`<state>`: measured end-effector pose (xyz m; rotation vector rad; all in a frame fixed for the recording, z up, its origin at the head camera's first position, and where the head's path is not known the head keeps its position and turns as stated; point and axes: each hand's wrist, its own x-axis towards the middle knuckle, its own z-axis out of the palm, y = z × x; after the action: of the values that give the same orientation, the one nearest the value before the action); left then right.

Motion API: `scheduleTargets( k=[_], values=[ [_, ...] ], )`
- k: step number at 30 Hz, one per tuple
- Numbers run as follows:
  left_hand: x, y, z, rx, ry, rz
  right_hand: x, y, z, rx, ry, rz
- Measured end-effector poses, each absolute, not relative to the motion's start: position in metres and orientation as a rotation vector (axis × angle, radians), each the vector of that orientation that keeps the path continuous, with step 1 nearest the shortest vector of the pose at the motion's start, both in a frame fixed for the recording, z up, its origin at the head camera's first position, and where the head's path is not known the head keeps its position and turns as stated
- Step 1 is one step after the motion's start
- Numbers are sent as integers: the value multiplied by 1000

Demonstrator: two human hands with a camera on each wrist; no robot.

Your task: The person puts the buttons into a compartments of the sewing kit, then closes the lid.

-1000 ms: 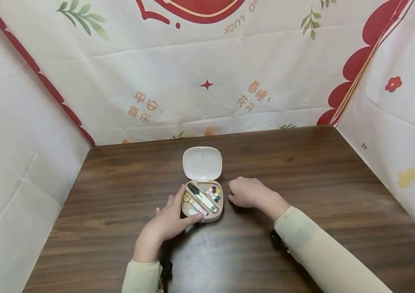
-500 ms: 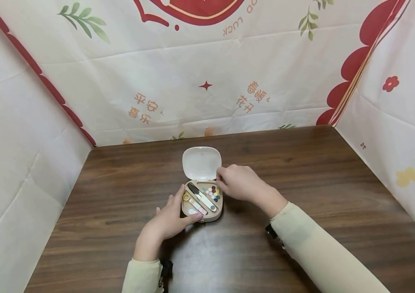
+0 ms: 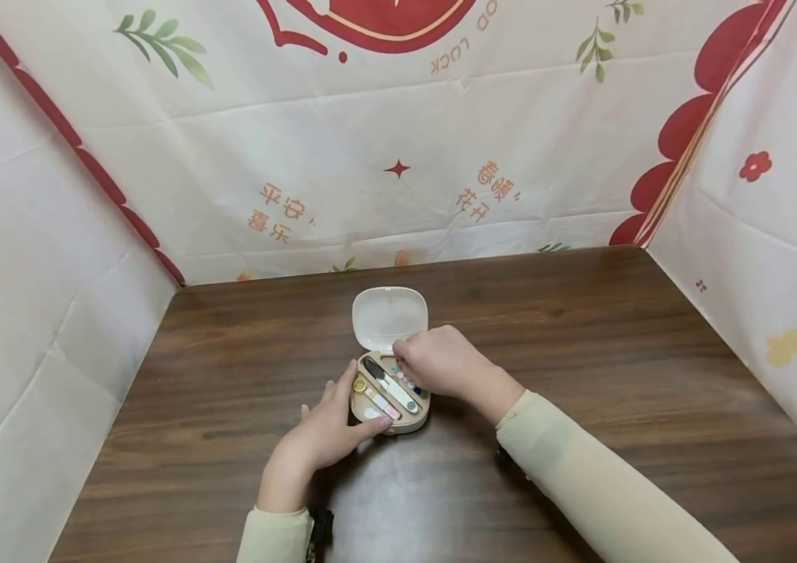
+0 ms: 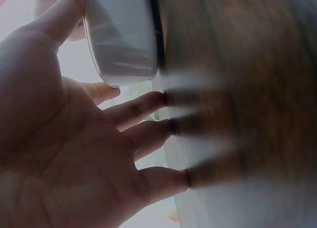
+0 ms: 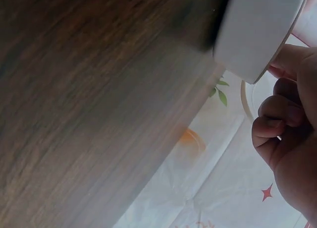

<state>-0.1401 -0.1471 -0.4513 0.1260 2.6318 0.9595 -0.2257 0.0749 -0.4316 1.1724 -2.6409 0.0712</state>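
A small sewing box [image 3: 408,427] stands on the table with its white lid [image 3: 389,318] tipped back. White thread snips [image 3: 396,392] with a dark tip lie in its middle compartment. To their left are a gold ring [image 3: 359,385] and a pink-and-white strip [image 3: 390,410]. Colourful buttons [image 3: 402,378] lie in the right compartment, partly covered. My left hand [image 3: 321,438] holds the box's left side between thumb and index finger; the other fingers are spread. My right hand [image 3: 440,361] is over the buttons with fingers curled; its fingertips and anything between them are hidden.
The brown wooden table [image 3: 243,344] extends around the box on all sides. A white printed cloth [image 3: 342,133] hangs behind it, with further cloth at the left and right. A dark band [image 3: 322,528] sits at the left wrist.
My right hand has risen from the table right of the box and moved left over the button compartment. My left hand and the box stay in place.
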Motion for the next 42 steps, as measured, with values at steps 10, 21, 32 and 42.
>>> scheduleTargets(
  k=[10,21,32,42],
  values=[
    [-140,-146,-450,122,2629,954,-223,78,-426,1140,-2682,133],
    [-139,-147,-450,125,2630,958,-214,82,-427,1177,-2736,132],
    [-139,-144,-451,108,2650,937,-202,97,-410,761,-2930,451],
    [-139,-141,-447,123,2726,827,-172,105,-409,635,-3248,862]
  ],
)
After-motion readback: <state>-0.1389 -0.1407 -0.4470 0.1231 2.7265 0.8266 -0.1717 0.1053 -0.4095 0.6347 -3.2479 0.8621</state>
